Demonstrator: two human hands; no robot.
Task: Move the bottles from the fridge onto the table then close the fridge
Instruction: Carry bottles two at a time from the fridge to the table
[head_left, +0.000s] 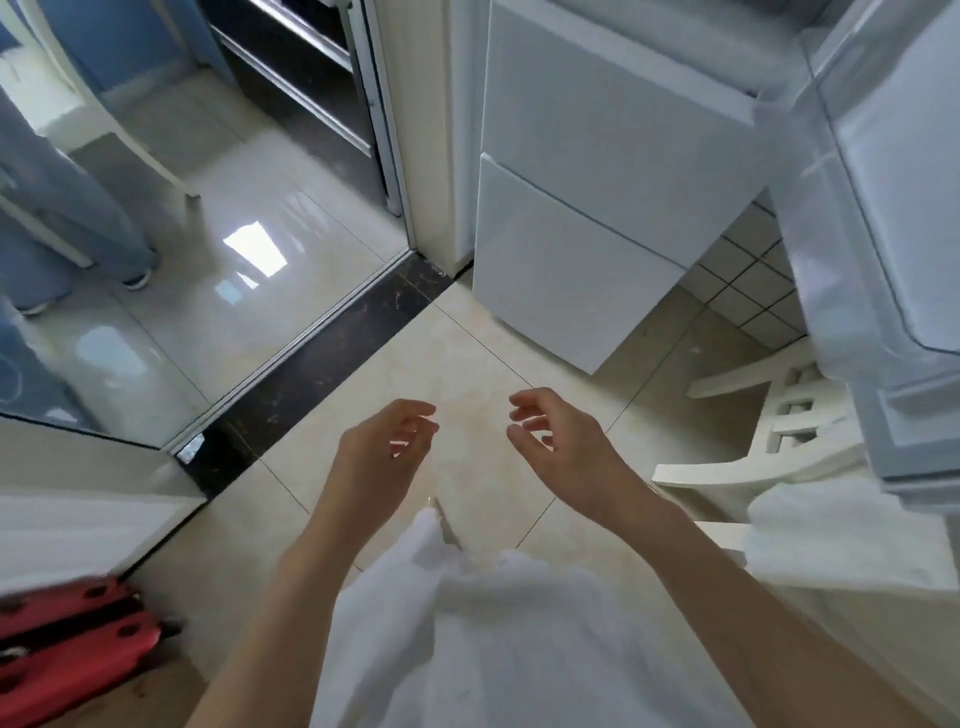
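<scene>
I am looking down at a cream tiled floor in a kitchen, with a dark stone threshold running diagonally across it toward a glossier floor beyond. Nearest to me hangs a white garment on my own body, and both bare forearms reach forward from it. My left hand hovers over the tiles with fingers loosely curled and slightly apart, holding nothing. My right hand hovers just beside it, palm turned inward, fingers relaxed and spread, also holding nothing. The two hands do not touch.

At lower left a red object lies on a brown surface; it is blurred and I cannot tell what it is. To my right stands a white chair, and a white cloth lies on a pale surface near it.

Farther on, the white fridge stands against the wall, its two lower drawer fronts closed. Its upper door is swung open at the right edge, clear shelves on the inside. I see no bottles in this view; the open compartment is mostly out of frame. At far left a person's jeans and shoes show beyond the threshold.
</scene>
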